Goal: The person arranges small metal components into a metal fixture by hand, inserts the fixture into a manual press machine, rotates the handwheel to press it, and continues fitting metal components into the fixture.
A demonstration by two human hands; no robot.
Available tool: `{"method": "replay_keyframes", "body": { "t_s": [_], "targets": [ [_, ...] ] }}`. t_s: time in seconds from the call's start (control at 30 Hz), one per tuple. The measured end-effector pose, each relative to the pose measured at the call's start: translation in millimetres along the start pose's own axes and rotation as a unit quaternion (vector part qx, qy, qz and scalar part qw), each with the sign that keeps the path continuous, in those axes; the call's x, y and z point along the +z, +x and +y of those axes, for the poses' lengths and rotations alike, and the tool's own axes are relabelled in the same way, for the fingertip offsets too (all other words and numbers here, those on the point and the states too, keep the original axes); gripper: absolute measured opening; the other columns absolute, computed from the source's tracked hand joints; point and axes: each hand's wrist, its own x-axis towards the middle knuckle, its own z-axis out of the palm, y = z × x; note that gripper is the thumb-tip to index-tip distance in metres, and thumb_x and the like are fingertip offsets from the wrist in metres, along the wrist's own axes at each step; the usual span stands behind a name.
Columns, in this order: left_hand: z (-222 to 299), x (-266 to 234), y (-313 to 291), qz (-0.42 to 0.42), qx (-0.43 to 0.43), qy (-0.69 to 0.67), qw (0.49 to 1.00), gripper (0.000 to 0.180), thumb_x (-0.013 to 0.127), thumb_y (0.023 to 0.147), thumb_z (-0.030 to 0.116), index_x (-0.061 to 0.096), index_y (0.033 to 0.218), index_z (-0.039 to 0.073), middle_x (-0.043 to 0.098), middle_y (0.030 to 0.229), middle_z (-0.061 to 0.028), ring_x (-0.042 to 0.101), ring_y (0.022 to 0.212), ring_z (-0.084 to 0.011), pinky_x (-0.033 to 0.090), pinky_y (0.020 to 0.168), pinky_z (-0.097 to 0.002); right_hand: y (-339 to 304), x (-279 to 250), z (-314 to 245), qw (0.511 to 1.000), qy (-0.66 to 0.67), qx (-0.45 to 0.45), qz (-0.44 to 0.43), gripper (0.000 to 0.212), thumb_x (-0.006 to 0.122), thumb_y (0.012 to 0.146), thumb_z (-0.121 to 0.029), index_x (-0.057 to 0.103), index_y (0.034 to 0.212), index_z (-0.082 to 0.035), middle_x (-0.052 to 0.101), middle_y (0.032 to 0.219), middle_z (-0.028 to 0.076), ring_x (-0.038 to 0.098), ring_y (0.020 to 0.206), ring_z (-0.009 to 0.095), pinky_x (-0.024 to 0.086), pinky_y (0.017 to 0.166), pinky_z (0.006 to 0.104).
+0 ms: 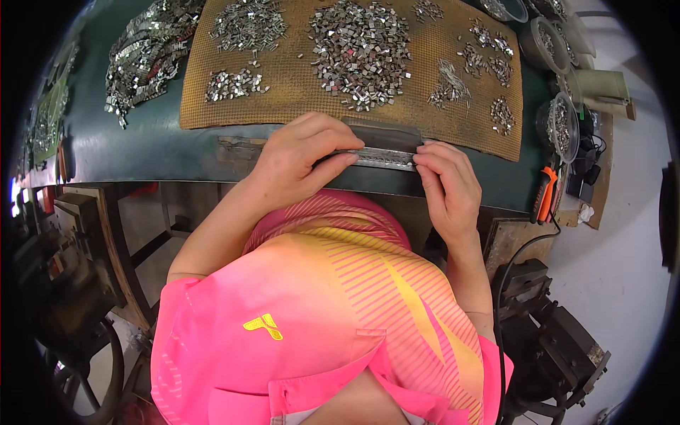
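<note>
At the near edge of the table, a narrow metal strip (pixel 386 158) with small silvery pieces along it lies between my hands. My left hand (pixel 301 156) is closed, thumb and fingers pinching the strip's left end. Around its right end the fingertips and thumb of my right hand (pixel 450 180) are closed too. A dark flat bar (pixel 386 134) lies just behind the strip. Beyond it spreads a brown ribbed mat (pixel 283 99). On the mat sit a large pile of small square metal pieces (pixel 361 53), a pile of small metal pins (pixel 248 25) and several smaller heaps.
Linked metal bands (pixel 152 53) lie heaped at the far left on the green table (pixel 163 120). Clear tubs (pixel 563 127) of small parts line the right side. Orange-handled pliers (pixel 545 195) rest at the right edge. Dark machinery (pixel 552 347) stands at lower right.
</note>
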Motion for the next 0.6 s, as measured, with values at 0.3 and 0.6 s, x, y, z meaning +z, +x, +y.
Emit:
{"method": "replay_keyframes", "body": {
  "t_s": [0.3, 0.6],
  "targets": [
    [-1, 0, 0, -0.003, -0.005, -0.004, 1.0, 0.022, 0.079, 0.086, 0.002, 0.074, 0.107, 0.004, 0.073, 0.104, -0.0084, 0.07, 0.099, -0.0271, 0.055, 0.083, -0.0374, 3, -5, 1, 0.997, -0.06, -0.04, -0.023, 0.016, 0.076, 0.088, -0.001, 0.074, 0.103, -0.005, 0.076, 0.108, 0.009, 0.073, 0.101, 0.029, 0.055, 0.098, 0.0464],
    [-1, -1, 1, -0.007, -0.008, -0.005, 1.0, 0.022, 0.078, 0.086, 0.002, 0.074, 0.108, 0.003, 0.073, 0.105, -0.0087, 0.07, 0.099, -0.0274, 0.055, 0.084, -0.038, 4, -13, 2, 0.998, 0.007, 0.014, -0.063, 0.019, 0.074, 0.088, 0.001, 0.073, 0.107, -0.002, 0.078, 0.113, 0.013, 0.074, 0.107, 0.031, 0.052, 0.106, 0.0498]
  ]
}}
